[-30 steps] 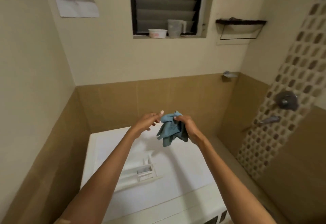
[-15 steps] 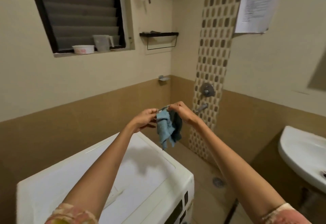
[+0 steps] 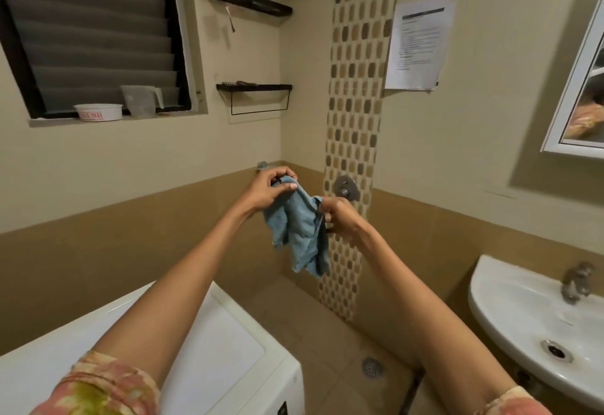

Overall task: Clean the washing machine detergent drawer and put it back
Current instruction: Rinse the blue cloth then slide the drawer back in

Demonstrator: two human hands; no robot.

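A blue cloth (image 3: 302,231) hangs in the air between my two hands, out in front of me at chest height. My left hand (image 3: 269,191) pinches its upper left corner. My right hand (image 3: 340,215) grips its right edge, a little lower. The white washing machine (image 3: 228,342) stands at the lower left, under my left forearm. The detergent drawer is out of view.
A white washbasin (image 3: 510,310) with a tap (image 3: 573,284) is at the lower right. A floor drain (image 3: 372,367) lies between machine and basin. On the window sill stand a white tub (image 3: 98,111) and a clear jug (image 3: 140,101). A mirror cabinet (image 3: 575,88) hangs at the far right.
My view has swung right, away from the washing machine top and the drawer lying on it, towards the washbasin. Both hands kept the blue cloth and spread it wider.
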